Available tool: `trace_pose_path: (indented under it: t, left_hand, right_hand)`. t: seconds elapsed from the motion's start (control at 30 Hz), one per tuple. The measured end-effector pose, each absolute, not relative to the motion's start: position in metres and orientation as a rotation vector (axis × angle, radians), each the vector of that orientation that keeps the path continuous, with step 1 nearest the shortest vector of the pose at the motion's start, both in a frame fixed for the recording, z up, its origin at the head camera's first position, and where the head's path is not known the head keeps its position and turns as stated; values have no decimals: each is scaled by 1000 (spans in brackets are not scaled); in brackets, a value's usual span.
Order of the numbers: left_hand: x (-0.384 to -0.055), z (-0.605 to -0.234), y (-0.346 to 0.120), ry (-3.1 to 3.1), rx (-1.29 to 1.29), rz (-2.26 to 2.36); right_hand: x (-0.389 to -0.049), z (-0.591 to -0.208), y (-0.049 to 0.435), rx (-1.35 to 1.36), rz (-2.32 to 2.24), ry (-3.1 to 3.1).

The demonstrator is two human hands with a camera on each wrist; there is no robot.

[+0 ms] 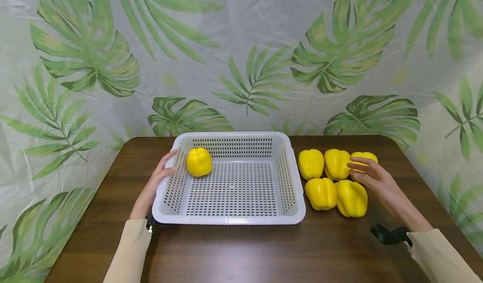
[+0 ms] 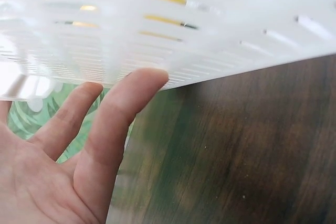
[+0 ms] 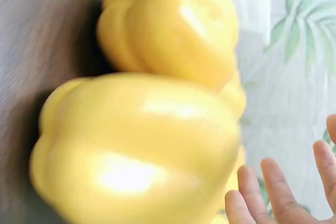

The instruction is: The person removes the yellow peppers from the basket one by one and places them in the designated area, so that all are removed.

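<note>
A white plastic basket (image 1: pixel 232 220) with slotted walls stands on the table, one yellow bell pepper (image 1: pixel 199 162) inside near its left wall. My left hand (image 1: pixel 155 182) touches the basket's left side, thumb and fingers extended; in the left wrist view the thumb (image 2: pixel 118 124) rests against the slotted wall. Over the right-hand group of yellow bell peppers my right hand (image 1: pixel 377 182) hovers with fingers spread, holding nothing. It partly covers the far-right pepper (image 1: pixel 365 155). Closest to me in that group lies a bell pepper (image 1: pixel 351 199), beside another pepper (image 1: pixel 320 193).
Two more peppers stand at the back of the group, one pepper (image 1: pixel 311 164) close to the basket's right wall and another pepper (image 1: pixel 337 164) beside it. The brown wooden table (image 1: pixel 241 253) ends at a leaf-patterned cloth (image 1: pixel 256 23) behind.
</note>
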State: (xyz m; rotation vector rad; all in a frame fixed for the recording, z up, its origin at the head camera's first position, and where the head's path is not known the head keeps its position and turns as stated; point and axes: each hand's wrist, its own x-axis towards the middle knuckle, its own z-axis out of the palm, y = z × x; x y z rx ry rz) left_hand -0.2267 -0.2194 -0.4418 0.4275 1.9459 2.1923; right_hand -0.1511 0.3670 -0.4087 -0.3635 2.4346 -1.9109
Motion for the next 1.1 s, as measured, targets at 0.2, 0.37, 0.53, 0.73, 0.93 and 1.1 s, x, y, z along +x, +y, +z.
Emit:
trace_pose_path:
  t: [0.2, 0.37, 0.53, 0.73, 0.93, 1.1]
  left_hand:
    - [-227, -443, -220, 1955, 439, 2184]
    - [-226, -443, -219, 1948, 432, 2189]
    - [-226, -443, -219, 1936, 441, 2202]
    - [-226, -443, -220, 1936, 474, 2202]
    - [-227, -442, -221, 1939, 474, 2198]
    - [-225, -442, -220, 1980, 422, 2148]
  right_hand:
    - [-159, -393, 346, -378, -1811, 2487]
    - [-167, -383, 326, -400, -1828, 2425]
    - [-175, -375, 308, -455, -1878, 2341]
    - [-184, -366, 285, -481, -1844, 2314]
    - [-193, -358, 261, -475, -1831, 2243]
    - [-202, -354, 238, -494, -1826, 2185]
